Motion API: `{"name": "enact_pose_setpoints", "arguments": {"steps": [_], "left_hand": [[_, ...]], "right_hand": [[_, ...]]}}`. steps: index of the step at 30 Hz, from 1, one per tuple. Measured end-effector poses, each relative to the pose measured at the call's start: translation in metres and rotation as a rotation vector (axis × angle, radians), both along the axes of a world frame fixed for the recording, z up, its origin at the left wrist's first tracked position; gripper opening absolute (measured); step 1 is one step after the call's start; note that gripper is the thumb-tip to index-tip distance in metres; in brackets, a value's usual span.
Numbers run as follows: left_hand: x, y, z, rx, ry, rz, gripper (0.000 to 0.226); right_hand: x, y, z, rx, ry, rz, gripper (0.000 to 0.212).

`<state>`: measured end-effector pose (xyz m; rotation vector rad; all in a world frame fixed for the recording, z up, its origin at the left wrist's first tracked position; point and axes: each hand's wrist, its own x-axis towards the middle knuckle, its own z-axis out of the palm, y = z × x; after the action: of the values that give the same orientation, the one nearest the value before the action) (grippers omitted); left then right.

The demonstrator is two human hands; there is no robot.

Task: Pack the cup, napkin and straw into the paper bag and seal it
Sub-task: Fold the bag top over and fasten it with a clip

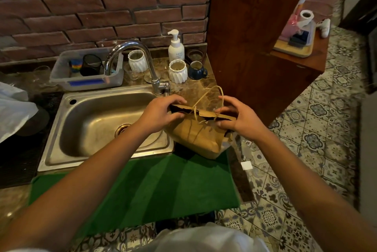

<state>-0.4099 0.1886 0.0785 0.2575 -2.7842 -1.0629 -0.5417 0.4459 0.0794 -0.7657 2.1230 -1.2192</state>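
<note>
Both hands (201, 115) pinch the brown paper bag's (199, 139) folded top.

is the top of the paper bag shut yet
Not fully. Both hands, left hand and right hand, pinch the paper bag top, a dark gap showing.

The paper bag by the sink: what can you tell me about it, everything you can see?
The paper bag is brown kraft paper, creased and leaning, its base on the counter's edge between the steel sink and the green mat. Its top is folded over into a flat strip with dark gaps showing. Twine handles loop above it. The left hand and right hand pinch that folded top from either end. Contents are hidden.
</note>
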Motion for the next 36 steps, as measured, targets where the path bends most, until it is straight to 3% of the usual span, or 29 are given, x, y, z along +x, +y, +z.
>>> {"name": "enact_pose_setpoints", "arguments": {"steps": [6, 9, 18, 23, 27, 30, 32, 36], "left_hand": [[-0.001, 0.011, -0.003, 0.086, 0.081, 0.091, 0.03], [-0.003, 0.013, 0.001, 0.098, 0.071, 0.093, 0.024], [0.016, 0.013, 0.012, 0.193, 0.012, 0.24, 0.024], [0.045, 0.028, -0.01, 0.36, -0.046, 0.31, 0.031], [0.062, 0.027, -0.015, 0.376, -0.053, 0.283, 0.043], [0.067, 0.022, -0.019, 0.342, -0.113, 0.252, 0.048], [0.064, 0.021, -0.023, 0.302, -0.126, 0.254, 0.035], [0.056, 0.021, -0.027, 0.359, -0.086, 0.3, 0.013]], "right_hand": [[0.023, 0.03, -0.01, 0.054, 0.074, -0.071, 0.12], [0.029, 0.037, -0.019, 0.077, 0.018, -0.099, 0.126], [0.023, 0.029, -0.013, 0.043, 0.001, -0.073, 0.107], [0.024, 0.028, -0.035, 0.048, 0.018, -0.154, 0.061], [0.015, 0.026, -0.04, 0.052, 0.016, -0.155, 0.044], [0.01, 0.024, -0.036, 0.042, -0.021, -0.13, 0.044], [0.009, 0.023, -0.031, 0.029, -0.039, -0.092, 0.049], [0.009, 0.021, -0.013, 0.074, -0.029, 0.035, 0.08]]}}
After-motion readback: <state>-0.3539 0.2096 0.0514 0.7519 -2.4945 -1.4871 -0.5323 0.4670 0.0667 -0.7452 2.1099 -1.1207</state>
